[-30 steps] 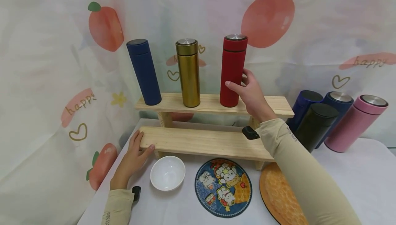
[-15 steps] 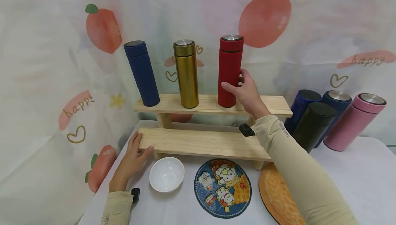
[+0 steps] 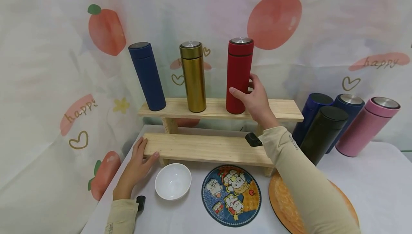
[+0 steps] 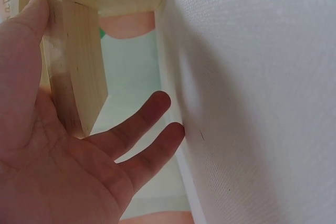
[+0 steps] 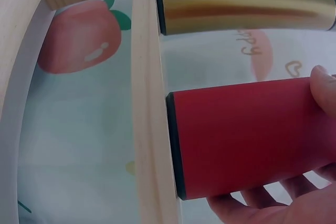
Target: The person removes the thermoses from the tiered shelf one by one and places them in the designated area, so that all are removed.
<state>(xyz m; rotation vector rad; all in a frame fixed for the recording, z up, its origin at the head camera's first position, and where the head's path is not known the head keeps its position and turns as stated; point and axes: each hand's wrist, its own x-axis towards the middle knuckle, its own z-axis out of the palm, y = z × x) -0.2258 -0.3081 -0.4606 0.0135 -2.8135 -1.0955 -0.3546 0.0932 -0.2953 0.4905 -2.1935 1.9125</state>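
In the head view my right hand (image 3: 259, 100) grips the red thermos bottle (image 3: 238, 73) low on its right side, thumb in front. The bottle stands upright at the front edge of the upper wooden shelf (image 3: 276, 109); the right wrist view shows its dark base (image 5: 176, 145) against the board. A gold thermos (image 3: 194, 78) and a blue thermos (image 3: 148, 78) stand to its left. My left hand (image 3: 136, 166) holds the left end of the lower wooden shelf (image 3: 206, 148). Its thumb lies over the front edge, and two fingers (image 4: 152, 156) extend past the board in the left wrist view.
A white bowl (image 3: 173, 181), a round cartoon mat (image 3: 231, 195) and a round bread-patterned mat (image 3: 283, 202) lie before the shelves. Right of them stand a black thermos (image 3: 325, 134), two blue ones (image 3: 310, 116) and a pink one (image 3: 368, 127). A patterned cloth (image 3: 206, 9) hangs behind.
The red thermos, in my right hand, has shifted slightly left and toward the shelf's front edge. My left hand stays on the lower shelf. The head view has turned slightly.
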